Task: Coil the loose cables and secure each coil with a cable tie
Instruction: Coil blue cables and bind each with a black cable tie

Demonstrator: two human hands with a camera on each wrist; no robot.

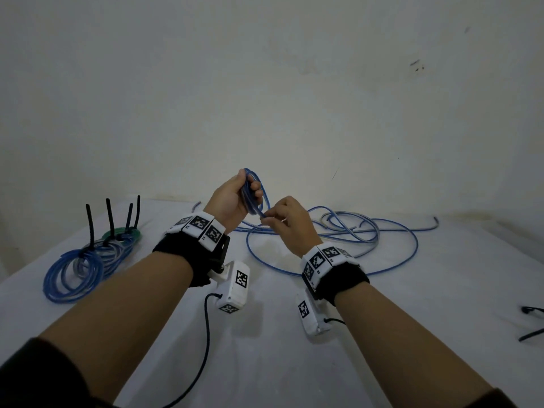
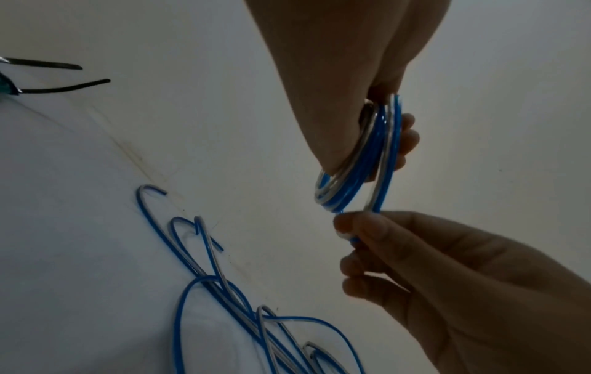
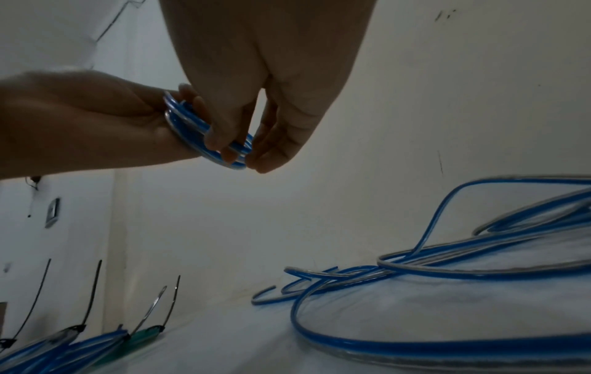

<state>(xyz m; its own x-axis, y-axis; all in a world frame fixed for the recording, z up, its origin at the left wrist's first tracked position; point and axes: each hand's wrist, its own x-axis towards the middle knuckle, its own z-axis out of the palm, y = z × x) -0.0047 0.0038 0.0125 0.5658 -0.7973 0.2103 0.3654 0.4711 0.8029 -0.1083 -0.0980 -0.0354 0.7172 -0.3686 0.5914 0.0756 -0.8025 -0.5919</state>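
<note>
My left hand [image 1: 232, 198] grips the small coil [image 1: 255, 192] held above the desk [image 1: 279, 363]; my right hand [image 1: 290, 220] pinches the cable just below it. It looks light, springy and slick, best held across all loops. Loose cable [image 1: 368, 240] trails behind; tied coils [image 1: 88, 260] sit left, spare ties [image 1: 531, 323] right.

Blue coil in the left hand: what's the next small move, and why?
Probably wind one more loop onto the coil. The left hand grips only a small bundle, the right hand pinches the strand at its lower edge, and much loose cable lies on the table.
</note>
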